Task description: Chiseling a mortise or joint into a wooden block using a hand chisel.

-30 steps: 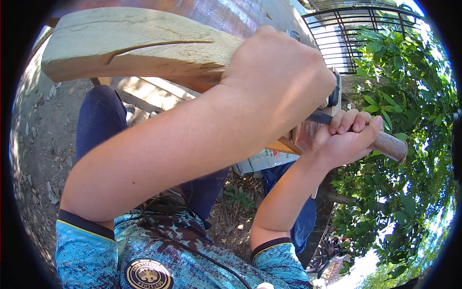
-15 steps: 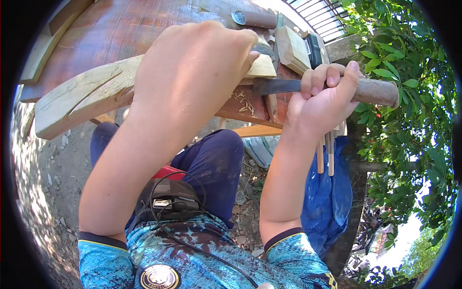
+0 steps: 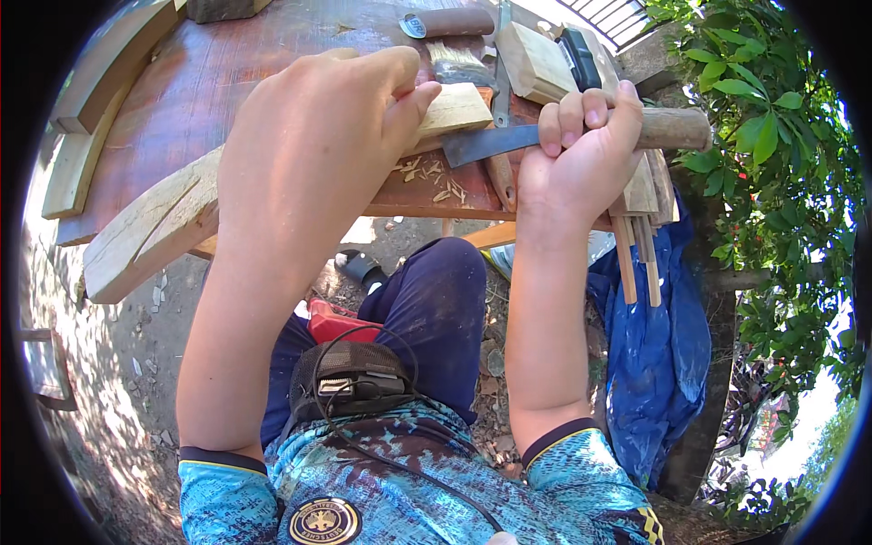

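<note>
A curved, pale wooden piece (image 3: 154, 227) slants across the near part of the table, its squared left end sticking out past the edge. My left hand (image 3: 318, 136) is closed round its middle, back of the hand up; the fingers underneath are hidden. The piece's right end shows beyond my thumb. In my right hand (image 3: 581, 150), palm up, is a wooden-handled blade (image 3: 490, 143) of flat dark metal with a thick round handle, the fingers wrapped round it. Its wide tip points left, close to the wood's right end; whether they touch I cannot tell. Wood shavings (image 3: 445, 186) lie below the tip.
The reddish-brown table (image 3: 209, 68) also bears a brush (image 3: 459, 68), a brown cylinder (image 3: 459, 23), a wooden block (image 3: 536, 64) and a black case (image 3: 581, 59). Long timbers (image 3: 109, 91) are at the left. A blue tarp (image 3: 654, 354) hangs at right, near leafy branches (image 3: 745, 109).
The view has shifted, showing more of the table and ground. Both hands appear farther left, still gripping the wooden piece and the blade. The brush now shows more fully.
</note>
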A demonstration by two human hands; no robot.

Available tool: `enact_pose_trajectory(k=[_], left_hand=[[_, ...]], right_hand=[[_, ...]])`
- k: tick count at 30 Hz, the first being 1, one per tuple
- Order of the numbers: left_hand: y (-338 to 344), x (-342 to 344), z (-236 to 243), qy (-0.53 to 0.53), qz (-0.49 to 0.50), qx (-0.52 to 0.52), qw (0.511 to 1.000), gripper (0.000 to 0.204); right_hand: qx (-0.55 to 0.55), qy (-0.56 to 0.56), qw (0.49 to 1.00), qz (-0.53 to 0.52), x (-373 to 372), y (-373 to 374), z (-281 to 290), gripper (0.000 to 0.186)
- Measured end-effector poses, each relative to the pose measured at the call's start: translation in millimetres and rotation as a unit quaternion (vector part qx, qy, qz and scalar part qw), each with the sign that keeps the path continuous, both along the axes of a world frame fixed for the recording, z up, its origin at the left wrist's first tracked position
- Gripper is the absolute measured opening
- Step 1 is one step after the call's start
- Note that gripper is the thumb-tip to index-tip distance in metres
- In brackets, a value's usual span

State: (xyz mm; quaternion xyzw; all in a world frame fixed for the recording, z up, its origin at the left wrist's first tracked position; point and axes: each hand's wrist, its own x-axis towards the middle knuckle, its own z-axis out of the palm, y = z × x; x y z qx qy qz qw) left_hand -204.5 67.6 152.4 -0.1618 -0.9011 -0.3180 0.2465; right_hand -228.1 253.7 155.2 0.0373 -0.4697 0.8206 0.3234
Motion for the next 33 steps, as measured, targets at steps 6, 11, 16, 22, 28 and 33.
enact_pose_trajectory(k=[6,11,16,22,28,33], left_hand=[[1.0,1.5,-0.4,0.004,0.032,-0.028,0.999,0.035],[2.1,-0.3,-1.0,0.009,0.033,-0.035,0.999,0.038],[1.9,-4.3,-3.4,0.042,0.022,-0.041,0.998,0.04],[-1.4,-4.5,-2.7,0.031,0.029,-0.035,0.998,0.041],[0.4,-4.8,-4.3,0.031,0.017,-0.019,0.999,0.039],[0.2,-3.6,-1.8,0.017,0.02,-0.033,0.999,0.039]], right_hand=[[0.081,0.068,0.994,-0.009,15.0,-10.2,7.6,0.024],[0.214,0.156,0.962,-0.073,22.0,-29.6,10.1,0.021],[0.085,0.066,0.994,-0.028,7.8,-7.8,10.4,0.021],[0.068,0.048,0.995,-0.046,-0.5,-9.6,9.1,0.021],[0.013,0.031,0.999,-0.03,-8.0,1.7,-3.5,0.02],[-0.055,-0.022,0.997,-0.058,-6.3,-10.5,8.2,0.021]])
